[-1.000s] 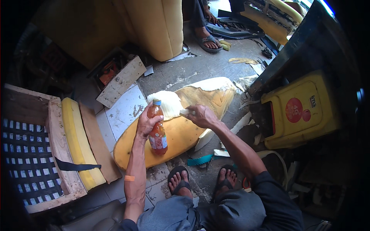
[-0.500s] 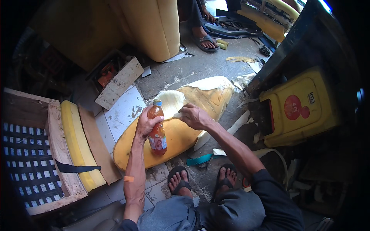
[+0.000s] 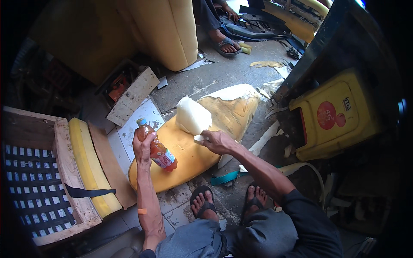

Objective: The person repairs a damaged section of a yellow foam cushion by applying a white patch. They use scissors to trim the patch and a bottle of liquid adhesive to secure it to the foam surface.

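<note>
Left hand (image 3: 144,147) grips blue-capped clear plastic bottle of orange-red liquid (image 3: 163,156); right hand (image 3: 218,141) pinches small off-white block (image 3: 199,139)

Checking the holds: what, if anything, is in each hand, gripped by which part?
Left hand: the bottle, by its upper body below the blue cap. Right hand: a small pale piece, by its right end.

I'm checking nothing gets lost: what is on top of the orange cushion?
A white foam piece is on the orange cushion. The left hand holds a bottle over it; the right hand grips a pale scrap. The cushion's surface behind these is hidden.
</note>
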`<action>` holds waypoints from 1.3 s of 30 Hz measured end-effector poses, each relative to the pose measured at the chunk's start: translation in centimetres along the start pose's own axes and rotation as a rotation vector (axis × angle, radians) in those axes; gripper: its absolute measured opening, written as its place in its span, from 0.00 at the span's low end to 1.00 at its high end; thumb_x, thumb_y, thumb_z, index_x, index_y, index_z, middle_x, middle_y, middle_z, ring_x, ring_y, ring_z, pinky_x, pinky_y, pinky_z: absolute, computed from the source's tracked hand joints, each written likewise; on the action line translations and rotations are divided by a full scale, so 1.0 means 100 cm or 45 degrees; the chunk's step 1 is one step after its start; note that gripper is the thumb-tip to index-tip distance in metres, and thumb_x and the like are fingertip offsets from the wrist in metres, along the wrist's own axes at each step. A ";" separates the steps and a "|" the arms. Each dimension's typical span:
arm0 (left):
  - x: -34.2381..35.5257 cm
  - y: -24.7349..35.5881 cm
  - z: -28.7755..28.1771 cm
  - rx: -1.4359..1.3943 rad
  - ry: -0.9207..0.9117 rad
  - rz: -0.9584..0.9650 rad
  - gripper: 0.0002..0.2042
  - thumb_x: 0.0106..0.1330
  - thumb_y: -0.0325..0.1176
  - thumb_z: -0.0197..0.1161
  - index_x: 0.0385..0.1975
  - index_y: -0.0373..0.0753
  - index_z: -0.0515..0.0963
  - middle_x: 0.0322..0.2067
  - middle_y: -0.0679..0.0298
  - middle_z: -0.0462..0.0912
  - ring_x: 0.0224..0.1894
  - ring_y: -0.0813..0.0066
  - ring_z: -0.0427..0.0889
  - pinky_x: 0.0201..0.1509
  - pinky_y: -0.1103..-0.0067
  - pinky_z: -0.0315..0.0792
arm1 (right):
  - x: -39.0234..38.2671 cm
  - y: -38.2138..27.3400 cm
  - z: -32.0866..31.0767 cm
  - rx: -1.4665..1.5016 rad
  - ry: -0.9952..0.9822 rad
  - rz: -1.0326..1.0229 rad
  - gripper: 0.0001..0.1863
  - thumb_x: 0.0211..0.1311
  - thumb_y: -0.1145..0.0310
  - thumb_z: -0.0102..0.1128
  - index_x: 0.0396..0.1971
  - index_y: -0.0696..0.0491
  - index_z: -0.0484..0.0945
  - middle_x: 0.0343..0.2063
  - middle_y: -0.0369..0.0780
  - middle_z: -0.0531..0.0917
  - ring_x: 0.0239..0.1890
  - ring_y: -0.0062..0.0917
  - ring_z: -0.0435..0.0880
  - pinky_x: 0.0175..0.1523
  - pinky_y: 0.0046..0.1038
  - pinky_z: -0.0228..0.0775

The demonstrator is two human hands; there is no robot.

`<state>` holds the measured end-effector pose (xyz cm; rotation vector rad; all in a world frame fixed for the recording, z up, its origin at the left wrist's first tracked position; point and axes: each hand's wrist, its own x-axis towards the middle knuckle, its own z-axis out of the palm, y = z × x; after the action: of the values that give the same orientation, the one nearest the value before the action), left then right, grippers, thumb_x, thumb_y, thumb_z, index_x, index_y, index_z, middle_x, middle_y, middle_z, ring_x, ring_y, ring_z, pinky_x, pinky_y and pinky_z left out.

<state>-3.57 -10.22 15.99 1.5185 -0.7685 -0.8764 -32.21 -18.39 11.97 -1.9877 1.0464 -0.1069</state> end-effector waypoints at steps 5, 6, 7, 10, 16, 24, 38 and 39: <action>-0.024 0.028 0.011 0.322 -0.343 0.021 0.19 0.56 0.33 0.71 0.46 0.35 0.76 0.33 0.64 0.82 0.34 0.77 0.83 0.41 0.77 0.78 | -0.027 -0.011 -0.007 0.224 0.237 0.034 0.27 0.69 0.52 0.57 0.58 0.57 0.77 0.41 0.55 0.87 0.46 0.46 0.87 0.53 0.42 0.76; -0.030 0.028 0.015 0.473 -0.344 0.052 0.22 0.54 0.34 0.73 0.48 0.35 0.77 0.34 0.62 0.85 0.36 0.75 0.85 0.43 0.76 0.79 | -0.032 -0.010 -0.011 0.305 0.195 0.095 0.28 0.69 0.51 0.57 0.59 0.57 0.77 0.40 0.54 0.87 0.45 0.44 0.88 0.54 0.41 0.76; -0.036 0.029 0.021 0.545 -0.375 0.012 0.25 0.51 0.35 0.74 0.50 0.36 0.78 0.36 0.60 0.87 0.38 0.72 0.86 0.46 0.75 0.80 | -0.037 -0.013 -0.017 0.382 0.163 0.157 0.29 0.69 0.50 0.58 0.59 0.57 0.77 0.40 0.53 0.87 0.45 0.43 0.88 0.54 0.40 0.76; -0.054 0.038 0.036 0.773 -0.498 0.036 0.25 0.48 0.36 0.75 0.48 0.36 0.78 0.38 0.55 0.88 0.42 0.65 0.89 0.50 0.71 0.81 | -0.039 -0.007 -0.019 0.393 0.343 0.054 0.31 0.68 0.49 0.60 0.60 0.58 0.77 0.44 0.52 0.86 0.46 0.41 0.87 0.53 0.38 0.77; -0.066 0.039 0.058 0.837 -0.578 0.154 0.24 0.44 0.35 0.75 0.44 0.37 0.81 0.37 0.57 0.88 0.41 0.67 0.88 0.50 0.73 0.80 | -0.038 -0.027 -0.042 0.360 0.348 -0.061 0.28 0.65 0.50 0.62 0.54 0.59 0.82 0.48 0.54 0.85 0.50 0.45 0.85 0.56 0.39 0.76; -0.071 0.043 0.067 1.117 -0.458 -0.035 0.23 0.46 0.36 0.74 0.44 0.38 0.80 0.36 0.53 0.88 0.40 0.58 0.89 0.48 0.68 0.81 | -0.041 -0.038 -0.036 0.138 0.290 -0.210 0.26 0.66 0.52 0.61 0.51 0.60 0.82 0.42 0.50 0.86 0.44 0.41 0.86 0.51 0.38 0.76; 0.000 -0.025 0.085 1.253 -0.618 -0.040 0.47 0.46 0.36 0.67 0.74 0.40 0.61 0.75 0.49 0.58 0.73 0.53 0.67 0.74 0.67 0.66 | 0.132 0.014 -0.051 -0.568 0.415 -0.104 0.12 0.64 0.66 0.57 0.41 0.44 0.88 0.45 0.46 0.82 0.50 0.40 0.83 0.53 0.48 0.73; 0.005 -0.027 0.090 1.262 -0.622 -0.074 0.47 0.46 0.37 0.67 0.74 0.40 0.61 0.75 0.51 0.58 0.73 0.53 0.67 0.74 0.68 0.66 | 0.142 0.017 -0.051 -0.625 0.423 -0.053 0.11 0.64 0.66 0.56 0.39 0.44 0.88 0.47 0.46 0.81 0.53 0.40 0.82 0.57 0.52 0.71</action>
<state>-11.10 -14.79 12.77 2.2050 -1.6897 -0.9777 -26.31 -32.23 9.76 -2.4938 1.3388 -0.2270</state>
